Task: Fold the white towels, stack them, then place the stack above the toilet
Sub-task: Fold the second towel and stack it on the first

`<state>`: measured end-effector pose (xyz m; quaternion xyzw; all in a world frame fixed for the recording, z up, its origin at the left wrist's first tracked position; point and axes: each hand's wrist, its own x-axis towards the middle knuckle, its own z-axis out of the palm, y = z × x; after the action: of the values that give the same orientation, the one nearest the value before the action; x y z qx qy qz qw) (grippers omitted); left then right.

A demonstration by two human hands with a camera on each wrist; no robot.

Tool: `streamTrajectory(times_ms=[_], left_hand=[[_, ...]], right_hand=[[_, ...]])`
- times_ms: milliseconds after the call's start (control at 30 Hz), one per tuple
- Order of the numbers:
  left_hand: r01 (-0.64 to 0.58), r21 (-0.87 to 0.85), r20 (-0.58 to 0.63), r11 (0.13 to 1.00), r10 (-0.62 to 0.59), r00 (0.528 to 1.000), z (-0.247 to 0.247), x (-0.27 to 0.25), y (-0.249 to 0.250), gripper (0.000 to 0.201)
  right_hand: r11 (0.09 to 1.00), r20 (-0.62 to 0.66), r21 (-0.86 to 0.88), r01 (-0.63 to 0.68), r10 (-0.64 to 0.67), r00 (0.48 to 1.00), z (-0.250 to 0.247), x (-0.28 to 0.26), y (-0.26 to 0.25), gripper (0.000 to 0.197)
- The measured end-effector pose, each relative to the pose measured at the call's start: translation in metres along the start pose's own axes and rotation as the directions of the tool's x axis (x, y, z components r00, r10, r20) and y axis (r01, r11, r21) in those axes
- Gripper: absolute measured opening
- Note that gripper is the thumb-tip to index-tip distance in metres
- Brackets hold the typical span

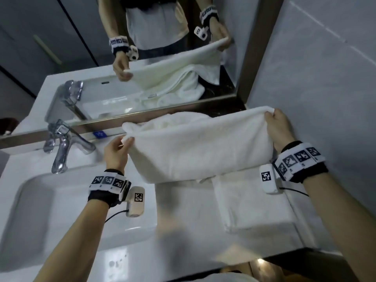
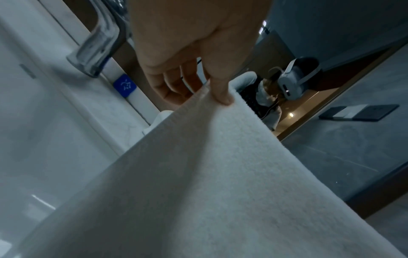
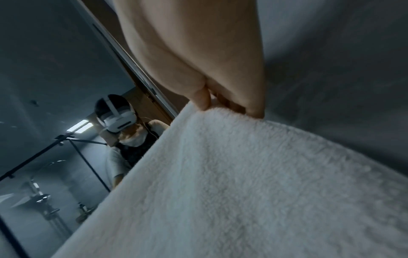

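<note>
**Mid-fold: one towel held up by its top corners**

Head view: I have the white towel [image 1: 199, 147] lifted over the counter [image 1: 183, 202], my left hand [image 1: 117, 152] pinching its left top corner and my right hand [image 1: 279, 129] pinching the right one, so it hangs slack between them, apparently doubled. I judge this the folding step for this towel. Next I would lay it flat and bring the edges together evenly; that calls for both corners level. A folded towel [image 1: 252, 206] already lies on the counter just below, and more loose towels [image 1: 177, 121] are heaped behind, against the mirror [image 1: 142, 58]. The sink [image 1: 36, 210] and faucet [image 1: 63, 147] sit to the left (a dangling end could dip into the basin). The toilet is not in sight.

Left wrist view: my thumb [image 2: 222, 94] presses the towel's edge against fingers [image 2: 174, 83] curled behind it; the cloth falls away towards the camera. The faucet and a blue sticker [image 2: 124, 85] are beside it.

Right wrist view: the right hand's fingertips [image 3: 204, 99] pinch the fluffy corner, the grey wall [image 3: 331, 61] close beside it, leaving little room on that side.
</note>
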<state>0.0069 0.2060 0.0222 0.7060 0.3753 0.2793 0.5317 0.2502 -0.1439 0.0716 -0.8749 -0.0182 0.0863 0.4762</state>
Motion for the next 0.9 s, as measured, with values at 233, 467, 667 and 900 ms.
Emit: streamTrajectory(times_ms=[233,467,667,900], left_hand=[[0.143,0.146,0.08,0.979,-0.155,0.985,0.024,0.04,-0.033,0.015],[0.224,0.315,0.048,0.922,-0.251,0.967,0.045,0.051,-0.039,0.038],[0.317,0.363,0.194,0.876,-0.404,0.894,0.039,0.055,-0.038,0.048],[0.35,0.158,0.266,0.923,-0.381,0.885,0.033,0.035,-0.028,0.036]], right_hand=[[0.981,0.132,0.082,-0.173,0.162,0.978,0.027,0.032,0.005,0.035],[0.969,0.324,0.007,-0.247,0.231,0.917,0.046,0.039,0.007,0.037],[0.962,0.367,-0.123,-0.245,0.274,0.889,0.048,0.049,0.012,0.046],[0.86,0.484,-0.46,-0.22,0.45,0.75,0.047,0.049,0.009,0.1]])
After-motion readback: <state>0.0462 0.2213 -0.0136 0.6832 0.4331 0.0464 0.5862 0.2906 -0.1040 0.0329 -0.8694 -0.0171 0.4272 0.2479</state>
